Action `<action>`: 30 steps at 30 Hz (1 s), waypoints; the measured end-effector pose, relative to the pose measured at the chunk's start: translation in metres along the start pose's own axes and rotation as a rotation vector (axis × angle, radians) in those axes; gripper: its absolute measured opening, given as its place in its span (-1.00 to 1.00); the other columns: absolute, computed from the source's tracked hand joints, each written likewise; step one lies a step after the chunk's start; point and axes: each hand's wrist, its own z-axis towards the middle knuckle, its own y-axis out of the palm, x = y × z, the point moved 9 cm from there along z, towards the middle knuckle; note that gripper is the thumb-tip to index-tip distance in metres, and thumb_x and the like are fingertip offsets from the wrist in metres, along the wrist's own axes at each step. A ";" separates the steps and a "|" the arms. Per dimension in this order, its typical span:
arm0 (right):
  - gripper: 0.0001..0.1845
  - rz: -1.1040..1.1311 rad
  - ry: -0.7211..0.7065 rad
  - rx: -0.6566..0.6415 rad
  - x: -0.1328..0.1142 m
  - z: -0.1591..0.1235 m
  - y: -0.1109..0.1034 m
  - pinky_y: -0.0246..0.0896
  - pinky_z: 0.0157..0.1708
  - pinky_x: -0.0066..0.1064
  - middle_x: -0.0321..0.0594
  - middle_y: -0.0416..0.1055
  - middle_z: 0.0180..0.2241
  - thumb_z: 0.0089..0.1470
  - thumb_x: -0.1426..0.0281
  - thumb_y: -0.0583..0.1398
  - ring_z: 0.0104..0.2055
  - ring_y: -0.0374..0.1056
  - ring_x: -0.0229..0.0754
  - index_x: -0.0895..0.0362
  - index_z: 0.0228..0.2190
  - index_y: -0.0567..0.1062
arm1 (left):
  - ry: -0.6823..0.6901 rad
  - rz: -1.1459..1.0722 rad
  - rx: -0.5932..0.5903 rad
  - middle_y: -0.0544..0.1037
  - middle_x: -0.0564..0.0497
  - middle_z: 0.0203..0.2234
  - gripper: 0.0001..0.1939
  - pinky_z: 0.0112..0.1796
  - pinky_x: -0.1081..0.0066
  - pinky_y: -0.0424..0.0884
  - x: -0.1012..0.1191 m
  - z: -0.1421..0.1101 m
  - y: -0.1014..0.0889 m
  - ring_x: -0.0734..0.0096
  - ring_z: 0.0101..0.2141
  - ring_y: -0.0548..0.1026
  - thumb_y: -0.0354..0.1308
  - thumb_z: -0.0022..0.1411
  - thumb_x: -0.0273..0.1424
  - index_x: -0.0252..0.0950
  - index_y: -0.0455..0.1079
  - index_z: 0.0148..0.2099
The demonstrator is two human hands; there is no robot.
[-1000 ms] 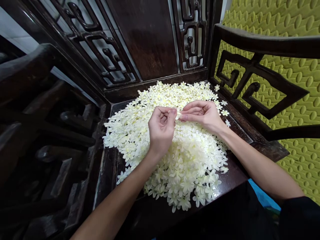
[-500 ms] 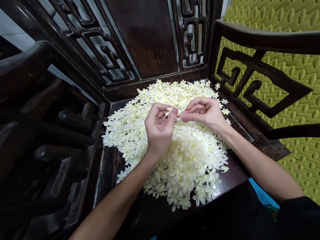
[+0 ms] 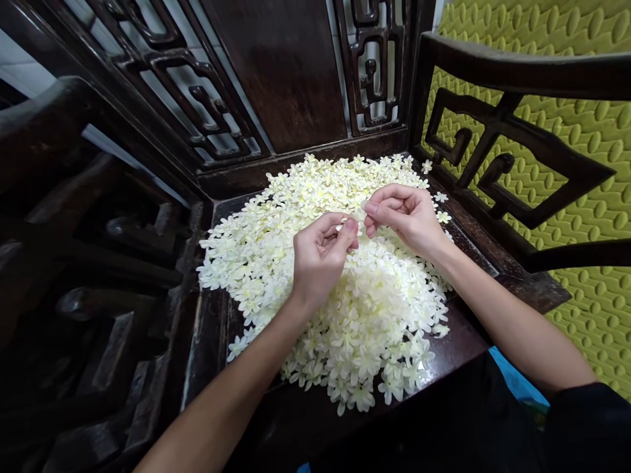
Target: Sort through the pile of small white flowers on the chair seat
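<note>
Head view: over the middle of a dark wooden seat (image 3: 468,345), the left hand (image 3: 318,263) pinches one white flower (image 3: 342,224), partly hidden by its thumb. The right hand (image 3: 414,220) is just beside; whether its fingertips grip anything, I cannot tell. One heap of blossoms (image 3: 276,263), too many to count, spreads from back edge to front, partly blocked by two forearms (image 3: 513,322). Two carved armrests (image 3: 532,72) flank it, both cut off.

Pinched left grip (image 3: 318,263) beside pinched right grip (image 3: 408,220)
</note>
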 end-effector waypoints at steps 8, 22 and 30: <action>-0.79 -0.032 -0.009 -0.081 -0.001 -0.001 0.007 0.54 -0.40 -0.41 -0.27 0.61 -0.46 0.03 0.31 0.45 -0.46 0.53 -0.26 0.17 -0.34 0.63 | -0.029 -0.078 -0.010 0.44 0.05 -0.56 -0.74 -0.46 0.45 0.34 -0.005 0.000 0.002 0.48 -0.51 0.39 0.26 0.32 -0.17 -0.24 0.50 -0.33; -0.75 -0.069 0.007 -0.093 0.004 -0.001 0.007 0.56 -0.35 -0.38 -0.22 0.61 -0.40 0.03 0.31 0.45 -0.42 0.54 -0.25 0.19 -0.27 0.64 | 0.242 0.075 0.213 0.61 -0.06 -0.17 -0.86 -0.10 0.38 0.57 0.020 -0.001 -0.017 0.33 -0.10 0.59 0.40 0.18 -0.39 -0.27 0.61 -0.18; -0.78 -0.049 0.002 -0.057 0.007 0.001 0.003 0.56 -0.35 -0.40 -0.25 0.62 -0.38 0.05 0.30 0.44 -0.42 0.54 -0.27 0.15 -0.27 0.65 | 0.212 0.028 0.215 0.60 -0.09 -0.08 -0.81 -0.04 0.29 0.59 0.018 -0.001 -0.016 0.25 -0.03 0.59 0.42 0.16 -0.33 -0.24 0.64 -0.16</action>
